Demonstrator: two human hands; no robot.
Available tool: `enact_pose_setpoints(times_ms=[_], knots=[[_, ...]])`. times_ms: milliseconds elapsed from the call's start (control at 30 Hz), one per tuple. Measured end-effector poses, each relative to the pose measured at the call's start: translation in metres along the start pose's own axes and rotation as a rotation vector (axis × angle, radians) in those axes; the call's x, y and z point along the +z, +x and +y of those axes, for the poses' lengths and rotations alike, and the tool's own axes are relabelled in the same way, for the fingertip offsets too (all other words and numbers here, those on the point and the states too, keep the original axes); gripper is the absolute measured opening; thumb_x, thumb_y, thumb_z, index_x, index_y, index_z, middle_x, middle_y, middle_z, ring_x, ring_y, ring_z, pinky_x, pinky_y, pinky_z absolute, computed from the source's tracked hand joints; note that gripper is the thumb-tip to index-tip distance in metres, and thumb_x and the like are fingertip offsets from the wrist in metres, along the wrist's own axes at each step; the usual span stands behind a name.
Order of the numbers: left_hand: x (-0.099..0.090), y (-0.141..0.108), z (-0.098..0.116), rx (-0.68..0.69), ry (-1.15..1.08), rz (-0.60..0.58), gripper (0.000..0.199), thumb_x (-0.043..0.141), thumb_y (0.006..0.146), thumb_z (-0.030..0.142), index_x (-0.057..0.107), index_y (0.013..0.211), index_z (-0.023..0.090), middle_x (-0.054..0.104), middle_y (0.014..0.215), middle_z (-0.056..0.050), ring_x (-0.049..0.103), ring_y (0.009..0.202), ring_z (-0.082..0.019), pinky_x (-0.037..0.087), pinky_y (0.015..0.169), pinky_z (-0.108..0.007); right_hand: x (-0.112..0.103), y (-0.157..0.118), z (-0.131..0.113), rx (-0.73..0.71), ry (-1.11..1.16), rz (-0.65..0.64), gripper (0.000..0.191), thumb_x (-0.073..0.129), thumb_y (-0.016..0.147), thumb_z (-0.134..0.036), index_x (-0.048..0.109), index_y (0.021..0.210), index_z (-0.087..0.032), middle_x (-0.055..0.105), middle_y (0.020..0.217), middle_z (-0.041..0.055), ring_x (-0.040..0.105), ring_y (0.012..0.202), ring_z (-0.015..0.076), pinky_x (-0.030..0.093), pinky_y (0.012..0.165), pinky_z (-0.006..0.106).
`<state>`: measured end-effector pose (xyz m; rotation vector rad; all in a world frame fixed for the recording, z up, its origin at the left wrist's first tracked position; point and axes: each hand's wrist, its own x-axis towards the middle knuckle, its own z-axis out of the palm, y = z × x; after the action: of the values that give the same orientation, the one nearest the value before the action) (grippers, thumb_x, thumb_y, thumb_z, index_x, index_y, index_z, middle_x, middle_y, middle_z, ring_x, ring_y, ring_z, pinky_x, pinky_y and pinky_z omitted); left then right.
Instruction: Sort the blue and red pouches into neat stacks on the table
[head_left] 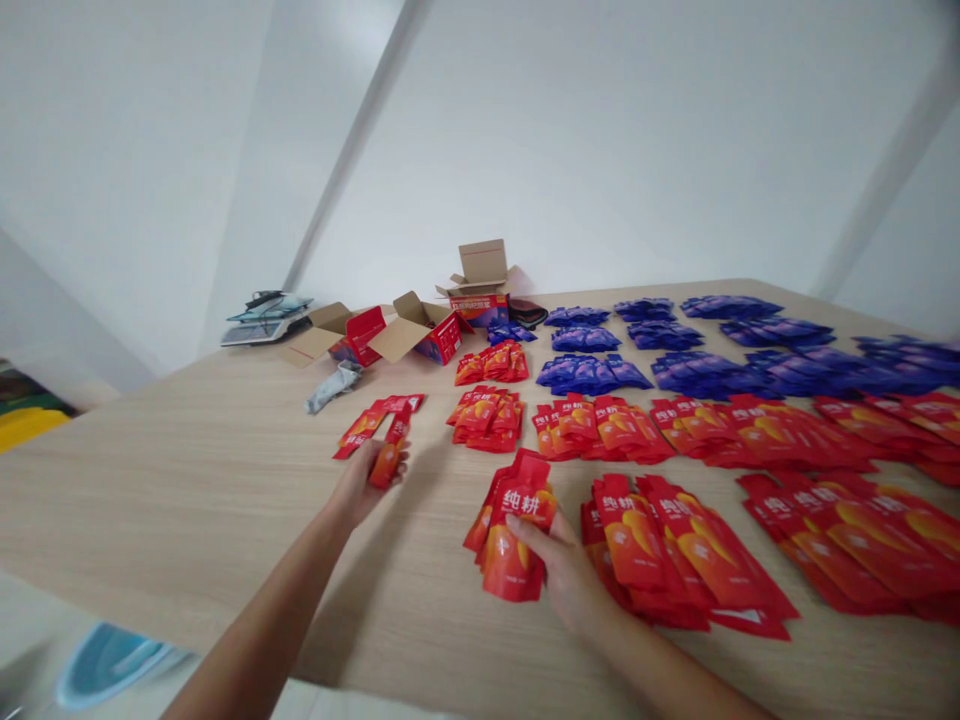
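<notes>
My left hand is closed around a red sachet, held slightly tilted above the table. Behind it lie a few red sachets on the wood. My right hand grips a fanned bunch of red sachets with orange fruit print and white lettering, thumb across the front one. Just right of that hand is a pile of similar red sachets. Further piles of red sachets sit beyond. How many sachets each hand holds is partly hidden.
Rows of blue sachets lie at the back right. Open cardboard boxes stand near the wall, with a scale at the far left. A crumpled grey item lies before the boxes. Below the table's edge is a blue basin.
</notes>
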<state>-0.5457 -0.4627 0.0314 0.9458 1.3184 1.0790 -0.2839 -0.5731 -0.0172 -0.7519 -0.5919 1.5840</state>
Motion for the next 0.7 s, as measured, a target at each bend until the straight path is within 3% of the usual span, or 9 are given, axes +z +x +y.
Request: enact_pose_setpoints(times_ms=[67, 133, 233, 333, 433, 533, 600, 700], knots=[[0.030, -0.024, -0.008, -0.111, -0.188, -0.252, 0.044, 0.044, 0.079, 0.038, 0.063, 0.105, 0.007, 0.067, 0.096, -0.014, 0.061, 0.072, -0.018, 0.048, 0.061, -0.027, 0.002, 0.000, -0.003, 0.032, 0.064, -0.016, 0.042, 0.084, 0.060, -0.033, 0.061, 0.093, -0.020, 0.069, 0.085, 0.0008, 0.064, 0.078, 0.0185, 0.053, 0.074, 0.032], [0.061, -0.045, -0.018, -0.173, -0.244, -0.373, 0.041, 0.046, 0.080, 0.042, 0.065, 0.098, 0.010, 0.069, 0.096, -0.013, 0.064, 0.077, -0.019, 0.050, 0.067, -0.028, 0.003, 0.000, -0.005, 0.034, 0.108, -0.052, 0.041, 0.083, 0.062, -0.032, 0.061, 0.095, -0.020, 0.070, 0.089, 0.0017, 0.065, 0.080, 0.0193, 0.053, 0.076, 0.033], [0.101, -0.066, -0.032, -0.122, -0.191, -0.348, 0.032, 0.056, 0.079, 0.042, 0.067, 0.090, 0.014, 0.072, 0.085, -0.009, 0.067, 0.076, -0.020, 0.050, 0.069, -0.028, 0.003, 0.001, -0.006, -0.016, 0.110, -0.049, 0.039, 0.081, 0.064, -0.032, 0.062, 0.095, -0.020, 0.070, 0.091, 0.0017, 0.065, 0.084, 0.0200, 0.052, 0.081, 0.035], [0.127, -0.077, -0.041, -0.008, -0.141, -0.328, 0.035, 0.066, 0.076, 0.043, 0.068, 0.093, 0.013, 0.073, 0.084, -0.009, 0.067, 0.073, -0.020, 0.050, 0.065, -0.026, 0.001, 0.002, -0.007, -0.067, 0.081, 0.004, 0.041, 0.081, 0.063, -0.034, 0.061, 0.097, -0.020, 0.070, 0.092, 0.0023, 0.065, 0.087, 0.0218, 0.051, 0.084, 0.038], [0.138, -0.081, -0.051, 0.100, -0.122, -0.299, 0.045, 0.061, 0.081, 0.050, 0.065, 0.106, 0.013, 0.072, 0.098, -0.010, 0.067, 0.084, -0.022, 0.051, 0.070, -0.028, 0.000, 0.003, -0.009, -0.083, 0.088, 0.019, 0.044, 0.081, 0.063, -0.033, 0.060, 0.100, -0.020, 0.070, 0.096, 0.0033, 0.066, 0.091, 0.0232, 0.050, 0.087, 0.040], [0.136, -0.081, -0.066, 0.249, -0.005, -0.252, 0.051, 0.048, 0.088, 0.054, 0.057, 0.123, 0.018, 0.062, 0.124, -0.010, 0.058, 0.113, -0.023, 0.047, 0.092, -0.034, -0.002, 0.004, -0.012, -0.071, 0.061, -0.016, 0.043, 0.079, 0.066, -0.033, 0.059, 0.101, -0.020, 0.070, 0.098, 0.0036, 0.065, 0.094, 0.0237, 0.050, 0.089, 0.041], [0.131, -0.079, -0.072, 0.347, 0.091, -0.232, 0.054, 0.042, 0.090, 0.056, 0.052, 0.129, 0.020, 0.055, 0.134, -0.009, 0.051, 0.123, -0.022, 0.042, 0.101, -0.035, -0.003, 0.004, -0.012, -0.081, 0.002, -0.060, 0.043, 0.078, 0.068, -0.034, 0.058, 0.103, -0.020, 0.070, 0.098, 0.0031, 0.065, 0.093, 0.0233, 0.050, 0.089, 0.040], [0.128, -0.075, -0.064, 0.420, 0.161, -0.232, 0.061, 0.056, 0.083, 0.056, 0.049, 0.131, 0.020, 0.056, 0.131, -0.010, 0.054, 0.119, -0.025, 0.043, 0.101, -0.037, -0.003, 0.003, -0.010, -0.113, -0.099, -0.124, 0.041, 0.073, 0.072, -0.035, 0.055, 0.106, -0.022, 0.069, 0.099, 0.0020, 0.065, 0.093, 0.0219, 0.051, 0.087, 0.038]])
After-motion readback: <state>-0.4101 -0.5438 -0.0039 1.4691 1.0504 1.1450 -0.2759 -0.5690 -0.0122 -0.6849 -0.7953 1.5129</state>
